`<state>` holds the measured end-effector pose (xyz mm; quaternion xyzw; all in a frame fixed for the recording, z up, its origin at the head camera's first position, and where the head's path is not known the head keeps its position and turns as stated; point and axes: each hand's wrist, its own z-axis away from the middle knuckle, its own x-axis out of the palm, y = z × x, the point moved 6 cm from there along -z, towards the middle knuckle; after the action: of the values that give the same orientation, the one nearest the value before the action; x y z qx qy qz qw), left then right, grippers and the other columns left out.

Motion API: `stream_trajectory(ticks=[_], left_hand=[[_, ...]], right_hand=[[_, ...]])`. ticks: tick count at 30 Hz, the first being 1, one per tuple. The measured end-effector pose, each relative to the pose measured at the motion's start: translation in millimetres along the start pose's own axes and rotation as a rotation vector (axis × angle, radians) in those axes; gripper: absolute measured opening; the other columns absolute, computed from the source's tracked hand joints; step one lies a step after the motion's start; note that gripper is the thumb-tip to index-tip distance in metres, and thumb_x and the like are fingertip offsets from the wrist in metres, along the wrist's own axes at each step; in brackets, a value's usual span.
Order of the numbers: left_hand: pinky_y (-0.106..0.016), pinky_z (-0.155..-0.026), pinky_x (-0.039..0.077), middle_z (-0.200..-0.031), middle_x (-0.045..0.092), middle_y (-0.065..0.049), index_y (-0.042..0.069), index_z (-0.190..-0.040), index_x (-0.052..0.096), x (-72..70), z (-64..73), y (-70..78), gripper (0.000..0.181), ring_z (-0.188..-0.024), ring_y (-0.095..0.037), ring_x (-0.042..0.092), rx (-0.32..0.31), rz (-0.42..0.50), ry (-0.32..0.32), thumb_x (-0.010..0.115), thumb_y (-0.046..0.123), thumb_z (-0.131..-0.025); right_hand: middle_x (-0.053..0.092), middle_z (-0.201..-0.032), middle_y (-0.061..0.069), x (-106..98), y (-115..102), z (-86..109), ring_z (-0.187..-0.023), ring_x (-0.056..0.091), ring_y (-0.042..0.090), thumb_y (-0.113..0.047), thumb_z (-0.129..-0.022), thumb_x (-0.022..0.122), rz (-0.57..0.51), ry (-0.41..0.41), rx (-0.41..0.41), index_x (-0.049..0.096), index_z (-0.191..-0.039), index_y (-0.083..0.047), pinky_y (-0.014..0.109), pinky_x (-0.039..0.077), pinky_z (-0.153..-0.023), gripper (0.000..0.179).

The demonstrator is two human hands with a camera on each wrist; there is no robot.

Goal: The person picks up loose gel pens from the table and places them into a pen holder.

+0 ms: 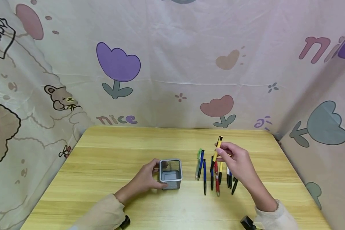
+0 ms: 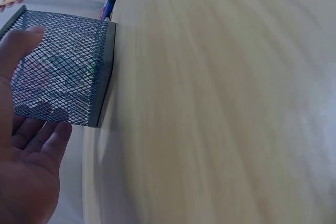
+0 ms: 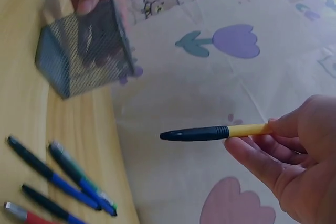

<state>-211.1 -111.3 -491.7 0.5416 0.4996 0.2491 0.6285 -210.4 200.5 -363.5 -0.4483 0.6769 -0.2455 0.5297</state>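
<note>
My left hand (image 1: 146, 177) grips a square grey mesh pen holder (image 1: 173, 185) on the table, thumb at the near side and fingers behind. Its open top faces up, and nothing shows inside. In the left wrist view the mesh wall (image 2: 63, 72) sits between thumb and fingers. To the right, my right hand (image 1: 239, 161) pinches a yellow pen (image 1: 216, 154) with a black grip, raised above the other pens. The right wrist view has the black grip (image 3: 194, 134) sticking out past the fingertips, pointing toward the holder side.
Several pens lie loosely side by side under the right hand: blue pens (image 1: 205, 177), a red pen (image 1: 217, 182), another yellow pen (image 1: 220, 169) and a green-clipped pen (image 1: 198, 164). A patterned cloth (image 1: 172, 64) hangs behind the wooden table (image 1: 118, 140).
</note>
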Motion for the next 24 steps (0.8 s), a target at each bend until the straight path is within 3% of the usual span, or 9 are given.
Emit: stream_trajectory(ticks=[6,12,24], left_hand=[[-0.034,-0.106,0.059,-0.130,0.064,-0.024,-0.003,-0.129,0.052,3.4,-2.2,1.5,0.073,-0.124,-0.041,0.066,-0.010,0.011,-0.007,0.094,0.009,-0.071],[-0.032,-0.105,0.059,-0.129,0.064,-0.023,-0.003,-0.128,0.052,8.0,-4.4,4.4,0.072,-0.124,-0.043,0.066,0.005,0.019,-0.014,0.094,0.008,-0.070],[-0.037,-0.108,0.057,-0.130,0.066,-0.020,0.000,-0.129,0.054,14.4,-7.5,4.5,0.072,-0.126,-0.039,0.066,0.009,0.011,-0.024,0.095,0.010,-0.070]], right_hand=[[0.073,-0.094,0.016,12,-14,-2.5,-0.078,0.075,0.011,-0.013,-0.102,0.065,-0.081,-0.050,0.008,0.070,-0.111,0.002,0.026,0.067,-0.073,0.018],[0.074,-0.097,0.016,26,-25,-6.8,-0.080,0.077,0.016,-0.011,-0.101,0.066,-0.112,-0.071,-0.051,0.071,-0.112,0.001,0.024,0.067,-0.072,0.017],[0.075,-0.094,0.008,60,-34,-15.3,-0.081,0.076,0.017,-0.008,-0.099,0.069,-0.097,-0.128,-0.130,0.071,-0.106,-0.005,0.022,0.066,-0.077,0.008]])
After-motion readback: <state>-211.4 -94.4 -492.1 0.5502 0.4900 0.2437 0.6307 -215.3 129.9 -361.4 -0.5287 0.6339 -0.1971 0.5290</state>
